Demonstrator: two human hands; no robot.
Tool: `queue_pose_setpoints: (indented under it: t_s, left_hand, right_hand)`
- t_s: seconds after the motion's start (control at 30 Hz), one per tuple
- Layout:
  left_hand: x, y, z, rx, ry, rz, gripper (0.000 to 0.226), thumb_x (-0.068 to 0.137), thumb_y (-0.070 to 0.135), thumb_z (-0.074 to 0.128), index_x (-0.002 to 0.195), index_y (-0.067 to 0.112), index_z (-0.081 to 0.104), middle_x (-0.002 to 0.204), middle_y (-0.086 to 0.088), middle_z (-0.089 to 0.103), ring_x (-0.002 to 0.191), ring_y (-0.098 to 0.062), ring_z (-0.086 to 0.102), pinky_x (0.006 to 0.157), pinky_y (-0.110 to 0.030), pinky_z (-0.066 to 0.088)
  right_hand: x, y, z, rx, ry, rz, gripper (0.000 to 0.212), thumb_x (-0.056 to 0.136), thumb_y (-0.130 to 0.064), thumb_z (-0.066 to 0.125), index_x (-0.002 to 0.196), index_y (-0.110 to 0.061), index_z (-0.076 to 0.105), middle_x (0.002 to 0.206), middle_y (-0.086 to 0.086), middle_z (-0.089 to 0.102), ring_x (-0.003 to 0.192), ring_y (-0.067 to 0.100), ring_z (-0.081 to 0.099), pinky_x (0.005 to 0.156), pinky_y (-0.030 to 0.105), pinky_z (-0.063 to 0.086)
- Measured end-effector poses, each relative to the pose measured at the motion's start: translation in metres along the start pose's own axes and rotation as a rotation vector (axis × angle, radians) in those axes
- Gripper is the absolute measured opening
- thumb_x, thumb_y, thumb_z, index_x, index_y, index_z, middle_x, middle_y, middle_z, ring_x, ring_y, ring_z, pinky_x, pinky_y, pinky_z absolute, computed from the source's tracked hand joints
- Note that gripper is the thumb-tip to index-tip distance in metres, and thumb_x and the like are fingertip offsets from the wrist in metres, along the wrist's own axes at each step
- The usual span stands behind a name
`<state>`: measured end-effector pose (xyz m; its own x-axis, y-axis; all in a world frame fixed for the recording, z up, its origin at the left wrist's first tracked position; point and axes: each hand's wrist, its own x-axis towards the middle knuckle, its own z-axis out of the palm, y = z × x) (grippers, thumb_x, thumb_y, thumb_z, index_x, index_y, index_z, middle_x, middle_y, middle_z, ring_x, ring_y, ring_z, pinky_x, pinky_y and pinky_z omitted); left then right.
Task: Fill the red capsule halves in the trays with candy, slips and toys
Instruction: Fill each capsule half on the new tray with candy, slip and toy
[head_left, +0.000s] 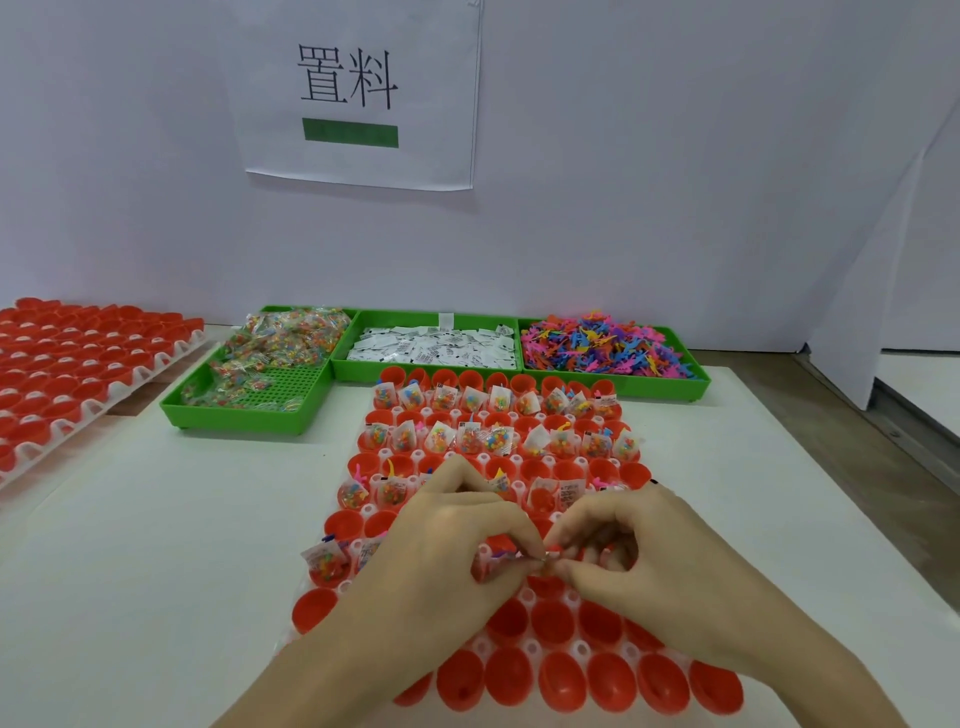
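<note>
We are holding both hands over the middle of the white tray (579, 649) of red capsule halves (556, 680), our left hand (452, 540) and right hand (639, 551) meeting fingertip to fingertip and pinching some small item between them that we cannot identify. Behind the tray, green bins are holding candy packets (270, 348), white slips (431, 345) and coloured toys (602, 343).
</note>
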<state>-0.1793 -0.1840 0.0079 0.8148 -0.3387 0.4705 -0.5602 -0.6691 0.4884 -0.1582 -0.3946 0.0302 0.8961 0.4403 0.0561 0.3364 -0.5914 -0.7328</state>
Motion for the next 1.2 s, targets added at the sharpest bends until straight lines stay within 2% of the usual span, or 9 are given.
queue_pose_setpoints:
  t_s: [0.13, 0.27, 0.53, 0.73, 0.93, 1.0, 1.07, 1.13, 1.2]
  left_hand:
    - [0.001, 0.0, -0.001, 0.013, -0.029, 0.004, 0.015, 0.078, 0.027, 0.087, 0.087, 0.034, 0.078, 0.08, 0.036, 0.055, 0.095, -0.001, 0.05, 0.081, -0.017, 0.044]
    - [0.0, -0.001, 0.004, 0.036, -0.043, 0.012, 0.011, 0.08, 0.028, 0.086, 0.085, 0.033, 0.078, 0.081, 0.024, 0.065, 0.094, -0.001, 0.045, 0.08, -0.013, 0.041]
    - [0.001, -0.003, 0.009, 0.126, -0.017, 0.098, 0.015, 0.075, 0.021, 0.09, 0.081, 0.03, 0.079, 0.088, 0.021, 0.067, 0.092, -0.008, 0.047, 0.081, -0.019, 0.044]
    - [0.001, -0.001, 0.013, 0.217, -0.009, 0.163, 0.01, 0.079, 0.02, 0.087, 0.082, 0.026, 0.08, 0.096, 0.014, 0.064, 0.093, -0.013, 0.049, 0.077, -0.023, 0.05]
    - [0.0, -0.004, 0.011, 0.209, -0.033, 0.152, 0.005, 0.082, 0.027, 0.082, 0.083, 0.028, 0.078, 0.103, 0.015, 0.057, 0.096, -0.006, 0.04, 0.081, -0.016, 0.042]
    - [0.0, -0.006, 0.011, 0.173, -0.035, 0.125, 0.006, 0.083, 0.032, 0.081, 0.083, 0.029, 0.076, 0.104, 0.017, 0.055, 0.095, -0.006, 0.04, 0.082, -0.016, 0.042]
    - [-0.001, -0.007, 0.012, 0.129, -0.035, 0.091, 0.01, 0.083, 0.038, 0.08, 0.083, 0.03, 0.075, 0.103, 0.017, 0.054, 0.095, -0.007, 0.041, 0.083, -0.017, 0.043]
    - [-0.001, -0.007, 0.013, 0.111, -0.024, 0.074, 0.012, 0.082, 0.04, 0.08, 0.082, 0.029, 0.074, 0.101, 0.017, 0.055, 0.094, -0.008, 0.043, 0.082, -0.018, 0.043]
    - [-0.001, -0.008, 0.015, 0.123, -0.007, 0.057, 0.013, 0.08, 0.039, 0.083, 0.08, 0.03, 0.073, 0.101, 0.017, 0.055, 0.093, -0.007, 0.042, 0.08, -0.018, 0.042]
  right_hand:
    - [0.0, 0.001, 0.002, 0.014, -0.009, 0.01, 0.017, 0.081, -0.015, 0.075, 0.079, -0.032, 0.077, 0.073, -0.013, 0.07, 0.063, 0.001, 0.059, 0.059, 0.013, 0.046]
    - [-0.001, 0.002, 0.003, -0.083, 0.013, -0.011, 0.022, 0.082, -0.018, 0.077, 0.077, -0.04, 0.074, 0.076, -0.022, 0.066, 0.065, 0.001, 0.059, 0.059, 0.012, 0.045]
    - [0.001, 0.006, 0.004, -0.169, 0.01, -0.032, 0.014, 0.083, -0.027, 0.081, 0.08, -0.039, 0.074, 0.089, -0.03, 0.062, 0.079, 0.001, 0.061, 0.063, 0.011, 0.046]
    - [0.002, 0.01, 0.001, -0.082, 0.062, -0.021, 0.016, 0.082, -0.022, 0.083, 0.081, -0.035, 0.074, 0.081, -0.018, 0.068, 0.074, 0.005, 0.064, 0.061, 0.012, 0.047]
    - [0.003, 0.009, 0.003, -0.096, 0.064, -0.032, 0.023, 0.08, -0.021, 0.085, 0.071, -0.039, 0.073, 0.076, -0.021, 0.069, 0.071, 0.001, 0.063, 0.06, 0.011, 0.047]
    - [0.003, 0.008, 0.004, -0.148, 0.086, -0.069, 0.02, 0.081, -0.024, 0.085, 0.078, -0.042, 0.077, 0.076, -0.017, 0.067, 0.075, -0.002, 0.062, 0.062, 0.01, 0.045]
    - [0.005, 0.007, 0.005, -0.264, 0.073, -0.11, 0.013, 0.087, -0.03, 0.079, 0.095, -0.04, 0.081, 0.082, -0.017, 0.062, 0.075, -0.003, 0.057, 0.068, 0.009, 0.042]
    - [0.006, 0.008, 0.007, -0.396, 0.017, -0.135, 0.019, 0.094, -0.038, 0.068, 0.111, -0.043, 0.077, 0.091, -0.018, 0.056, 0.077, -0.005, 0.049, 0.075, 0.01, 0.037]
    - [0.005, 0.008, 0.006, -0.396, -0.003, -0.142, 0.021, 0.097, -0.041, 0.063, 0.114, -0.045, 0.075, 0.092, -0.019, 0.054, 0.08, -0.006, 0.048, 0.078, 0.011, 0.036]
